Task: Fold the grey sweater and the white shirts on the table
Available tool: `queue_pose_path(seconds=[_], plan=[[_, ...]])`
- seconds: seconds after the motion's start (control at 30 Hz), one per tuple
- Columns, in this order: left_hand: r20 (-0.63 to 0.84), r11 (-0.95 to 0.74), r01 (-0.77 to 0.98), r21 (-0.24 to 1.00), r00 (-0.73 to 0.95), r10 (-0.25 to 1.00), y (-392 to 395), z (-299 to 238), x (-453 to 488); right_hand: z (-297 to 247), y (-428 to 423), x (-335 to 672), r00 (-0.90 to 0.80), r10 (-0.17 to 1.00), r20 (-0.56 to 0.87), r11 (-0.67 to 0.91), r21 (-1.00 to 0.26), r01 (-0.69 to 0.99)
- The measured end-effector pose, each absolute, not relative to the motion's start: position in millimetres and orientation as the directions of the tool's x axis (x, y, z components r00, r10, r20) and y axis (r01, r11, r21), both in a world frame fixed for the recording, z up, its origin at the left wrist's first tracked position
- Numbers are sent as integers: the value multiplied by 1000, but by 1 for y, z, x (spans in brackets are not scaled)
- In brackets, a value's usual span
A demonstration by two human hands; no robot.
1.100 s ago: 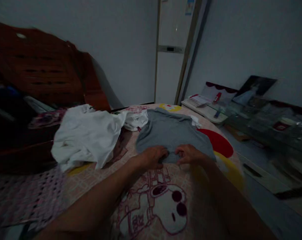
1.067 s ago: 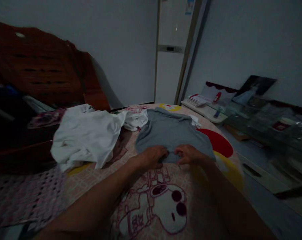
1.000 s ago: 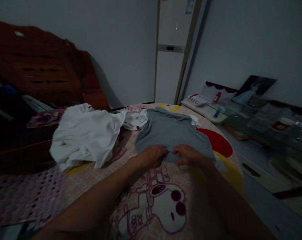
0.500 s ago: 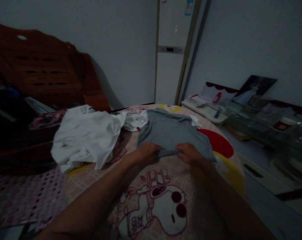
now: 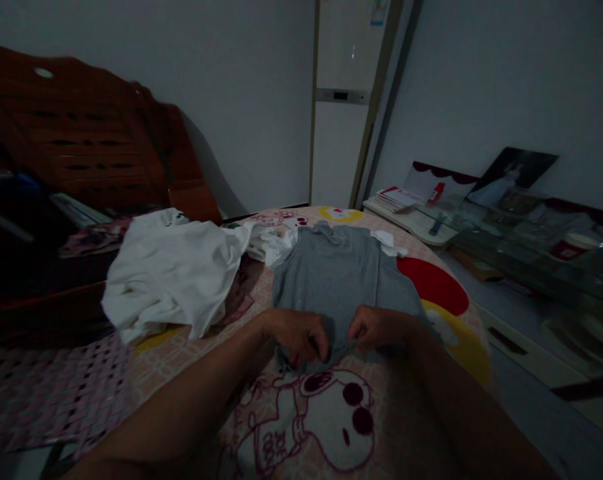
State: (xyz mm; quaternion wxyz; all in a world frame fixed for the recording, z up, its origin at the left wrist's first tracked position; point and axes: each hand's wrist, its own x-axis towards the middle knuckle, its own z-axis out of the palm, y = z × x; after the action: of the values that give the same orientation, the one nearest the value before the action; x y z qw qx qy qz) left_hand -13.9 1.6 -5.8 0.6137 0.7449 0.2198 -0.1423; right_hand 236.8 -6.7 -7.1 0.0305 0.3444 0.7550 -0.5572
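A grey shirt [image 5: 331, 267] with white sleeve ends lies spread on the patterned tablecloth [image 5: 181, 383], its bottom hem towards me. My right hand [image 5: 384, 327] pinches that hem near its middle. To the left, my left hand [image 5: 296, 333] is curled down over the same hem, closed on the cloth; its fingertips are partly hidden. Some grey fabric bunches beneath my left hand. Beside the shirt on the left rests a crumpled heap of white cloth [image 5: 171, 277], apart from both hands.
A carved wooden bench [image 5: 81, 147] stands at the left, a pink woven seat [image 5: 51, 400] below it. Behind the table rises a white upright cabinet unit [image 5: 338, 147]. On the right, a low cabinet with a glass shelf [image 5: 511, 247] holds papers, a cup and a photo.
Both hands have drawn the grey shirt's hem towards me, so the shirt lies longer and flatter. My left hand has turned downwards over the hem. The white cloth has stayed put.
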Motion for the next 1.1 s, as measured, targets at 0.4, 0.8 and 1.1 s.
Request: queue_pose_path(seconds=[0.4,0.8,1.1], plan=[[416,-107,851,514,-138,899,88,-12,-66,-11,-6,231,-753,443,-487,-202,-872,445],[353,12,935,354,-146,924,116,-20,-76,-16,-5,230,-734,460,-499,-217,-865,452],[527,-183,937,297,-1,850,138,6,-49,-20,-3,230,-763,415,-495,-263,-869,420]])
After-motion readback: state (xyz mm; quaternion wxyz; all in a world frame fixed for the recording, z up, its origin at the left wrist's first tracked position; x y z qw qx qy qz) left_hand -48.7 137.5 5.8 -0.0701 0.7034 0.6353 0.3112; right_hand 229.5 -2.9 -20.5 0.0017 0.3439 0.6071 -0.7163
